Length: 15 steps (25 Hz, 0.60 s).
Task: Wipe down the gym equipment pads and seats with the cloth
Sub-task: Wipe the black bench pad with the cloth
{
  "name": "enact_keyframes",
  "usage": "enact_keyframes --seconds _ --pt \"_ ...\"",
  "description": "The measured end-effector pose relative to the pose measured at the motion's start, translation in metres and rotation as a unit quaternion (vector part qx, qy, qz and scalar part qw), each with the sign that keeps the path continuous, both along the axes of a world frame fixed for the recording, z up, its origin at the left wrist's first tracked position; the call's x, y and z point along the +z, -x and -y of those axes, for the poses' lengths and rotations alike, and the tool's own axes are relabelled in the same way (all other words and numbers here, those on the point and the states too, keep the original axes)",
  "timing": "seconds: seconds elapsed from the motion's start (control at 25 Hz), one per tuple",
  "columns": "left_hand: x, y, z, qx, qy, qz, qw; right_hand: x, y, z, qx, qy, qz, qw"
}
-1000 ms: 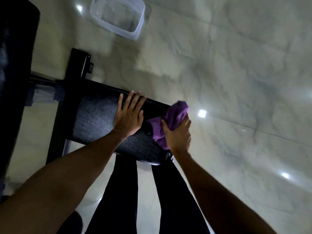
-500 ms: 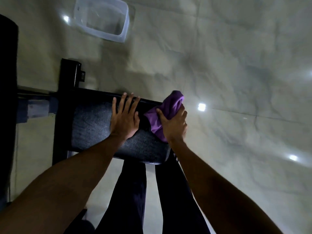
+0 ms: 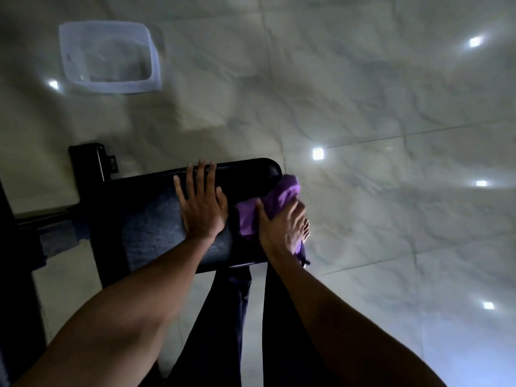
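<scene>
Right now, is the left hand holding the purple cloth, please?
No, the left hand lies flat on the black pad; the right hand grips the cloth.

Right hand (image 3: 282, 227) has shifted outward from the left hand (image 3: 202, 208), with its fingers (image 3: 305, 229) now over the pad (image 3: 145, 227) end. Purple cloth (image 3: 279, 196) now also trails beneath its outer edge.

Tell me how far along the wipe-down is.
Done: nothing provable; the seat pad shows no clear wipe marks. In hand: the right hand holds the purple cloth against the pad's right end, while the left hand lies flat on the pad, steadying it. Left: likely the pad's remaining surface, plus the dark equipment at the left edge.
</scene>
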State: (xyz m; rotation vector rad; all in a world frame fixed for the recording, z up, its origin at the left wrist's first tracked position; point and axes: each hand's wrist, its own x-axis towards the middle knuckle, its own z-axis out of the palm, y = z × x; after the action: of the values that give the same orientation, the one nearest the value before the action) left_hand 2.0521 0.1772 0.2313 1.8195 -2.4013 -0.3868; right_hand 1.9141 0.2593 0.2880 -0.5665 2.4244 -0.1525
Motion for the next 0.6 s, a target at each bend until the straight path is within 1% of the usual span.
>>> enact_keyframes --seconds 0.08,0.16,0.24,0.28,0.32,0.36,0.44,0.52,0.6 --pt "-0.002 -0.001 0.000 -0.010 0.015 -0.002 1.000 -0.010 -0.006 0.023 0.070 0.001 -0.034 0.997" --pt "-0.005 -0.002 0.000 -0.013 0.024 -0.005 1.000 -0.018 -0.017 0.014 0.159 0.019 -0.077 0.984" --pt "-0.007 -0.004 0.001 -0.008 0.026 -0.004 1.000 -0.022 -0.025 -0.024 0.308 0.062 -0.105 0.944" --pt "-0.007 -0.003 0.000 -0.006 0.030 -0.004 1.000 -0.023 -0.027 -0.047 0.361 0.083 -0.107 0.923" --pt "-0.006 -0.002 0.000 -0.006 0.034 -0.005 0.999 -0.024 -0.028 -0.069 0.382 0.095 -0.106 0.913" --pt "-0.005 -0.003 0.000 -0.009 0.033 -0.007 0.999 -0.025 -0.027 -0.085 0.373 0.096 -0.105 0.917" --pt "-0.003 -0.008 -0.001 -0.028 0.020 -0.010 0.999 -0.021 -0.019 -0.096 0.295 0.076 -0.093 0.948" --pt "-0.001 -0.015 -0.006 -0.047 0.011 -0.017 0.999 -0.017 -0.005 -0.074 0.212 0.050 -0.059 0.974" --pt "-0.001 -0.024 -0.014 -0.072 0.000 -0.028 0.997 -0.018 0.006 -0.032 0.151 0.025 -0.021 0.988"
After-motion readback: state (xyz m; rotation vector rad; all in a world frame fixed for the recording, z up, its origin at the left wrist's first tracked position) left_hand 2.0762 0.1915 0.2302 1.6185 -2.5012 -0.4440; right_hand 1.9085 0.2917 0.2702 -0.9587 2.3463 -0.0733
